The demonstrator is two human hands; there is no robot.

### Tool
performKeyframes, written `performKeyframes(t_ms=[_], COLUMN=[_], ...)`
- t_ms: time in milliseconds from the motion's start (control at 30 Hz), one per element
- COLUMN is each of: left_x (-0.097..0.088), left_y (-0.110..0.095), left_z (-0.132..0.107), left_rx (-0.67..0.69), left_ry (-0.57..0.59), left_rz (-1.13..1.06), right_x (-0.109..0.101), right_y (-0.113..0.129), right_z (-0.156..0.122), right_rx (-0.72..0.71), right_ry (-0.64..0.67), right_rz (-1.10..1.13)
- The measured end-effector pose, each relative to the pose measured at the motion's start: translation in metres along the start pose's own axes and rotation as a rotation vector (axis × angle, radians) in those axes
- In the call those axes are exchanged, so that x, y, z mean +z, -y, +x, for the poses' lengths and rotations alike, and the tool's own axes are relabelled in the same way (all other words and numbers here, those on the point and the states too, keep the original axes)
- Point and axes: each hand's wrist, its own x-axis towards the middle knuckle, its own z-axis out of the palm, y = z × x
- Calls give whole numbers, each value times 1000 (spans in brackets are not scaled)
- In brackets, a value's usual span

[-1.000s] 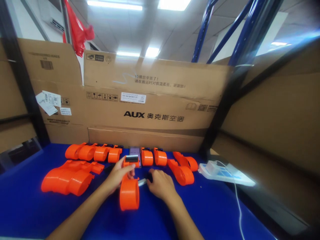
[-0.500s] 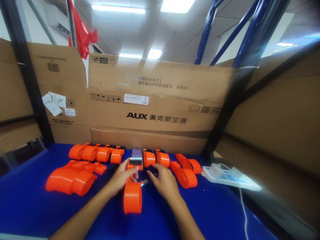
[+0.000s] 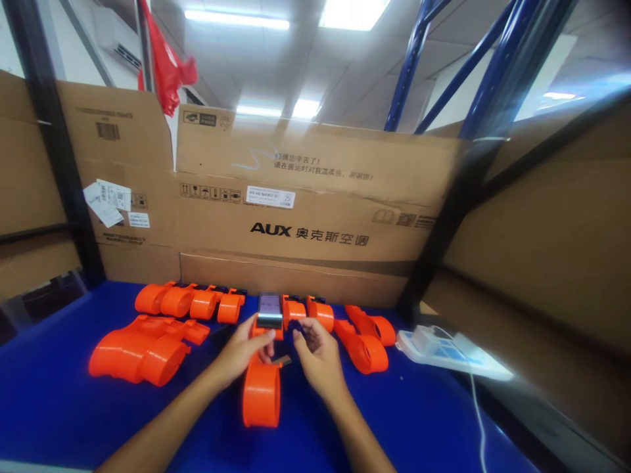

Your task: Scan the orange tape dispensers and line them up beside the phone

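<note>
My left hand [image 3: 246, 351] is closed around the upper part of an orange plastic tape dispenser [image 3: 261, 395], whose round body points toward me. A small metal strip [image 3: 282, 361] sticks out at its right side. Between thumb and fingers, my right hand [image 3: 318, 351] pinches a small dark part [image 3: 294, 325], just right of the dispenser; its exact shape is partly hidden. Right behind my left hand stands a display device [image 3: 269, 310] with digits on its screen.
Orange dispensers with dark ends [image 3: 191, 302] line the back left, and two more [image 3: 320, 314] stand right of the display. Plain orange bodies lie at left [image 3: 138, 351] and right [image 3: 369, 351]. A white power strip [image 3: 453, 355] with a cable sits far right, before a cardboard wall [image 3: 305, 269].
My right hand has lifted and turned slightly, bringing the small dark part into clearer view. My left hand keeps its hold on the tape dispenser, nearly still.
</note>
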Motion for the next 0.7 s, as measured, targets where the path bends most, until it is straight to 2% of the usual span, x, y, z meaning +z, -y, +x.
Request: performKeyframes(t_ms=[133,267,467,700], left_x=[2,3,5,1], left_y=[-1,-2,-1,2], left_z=[-1,-2,-2,0], left_rx=[-16,-17,-12,-7], left_ry=[3,-4,3,-40], left_rz=[-6,-10,-20,-27], right_x=[-2,4,12,13], right_y=[3,6,5,13], right_z=[-1,-5,-8,-14], right_rx=[15,88,17,-94], right_ry=[-10,-15,-38,-73], right_rz=[-62,108,157,-76])
